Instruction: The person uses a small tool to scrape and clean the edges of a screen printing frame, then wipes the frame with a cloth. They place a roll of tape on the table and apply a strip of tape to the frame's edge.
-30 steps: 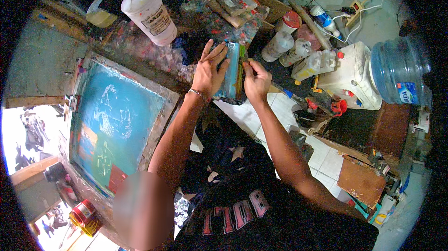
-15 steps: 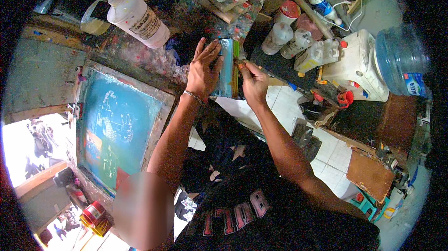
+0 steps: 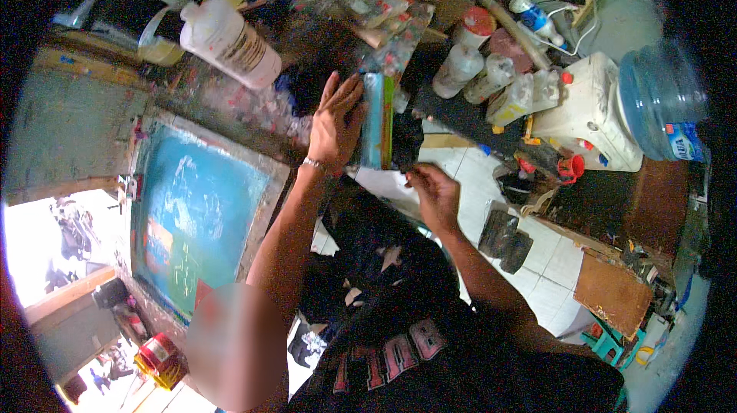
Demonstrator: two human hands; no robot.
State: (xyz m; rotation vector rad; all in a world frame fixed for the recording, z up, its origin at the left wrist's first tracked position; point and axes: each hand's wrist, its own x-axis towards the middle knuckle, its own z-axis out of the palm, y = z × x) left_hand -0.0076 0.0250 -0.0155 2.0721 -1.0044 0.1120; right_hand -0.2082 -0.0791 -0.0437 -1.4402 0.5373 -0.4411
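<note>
A long blue squeegee (image 3: 372,125) with a green strip along its right side lies lengthwise at the bench's near edge. Along its left side rests my left hand (image 3: 336,127), fingers stretched out and slightly apart, the thumb side against the blue part. My right hand (image 3: 437,192) is below and right of the squeegee's near end, clear of it. Its fingers are pinched together. Something small and dark shows at the fingertips, too blurred to name.
A framed printing screen (image 3: 201,206) with teal mesh leans at the left. On the cluttered bench stands a large white bottle (image 3: 234,48). Several cloudy plastic bottles (image 3: 458,71), a white jerrycan (image 3: 591,106) and a blue water jug (image 3: 664,106) stand right.
My right hand has moved from the squeegee's right side down toward me, past its near end. The left hand stays beside the squeegee. The whole view has shifted slightly.
</note>
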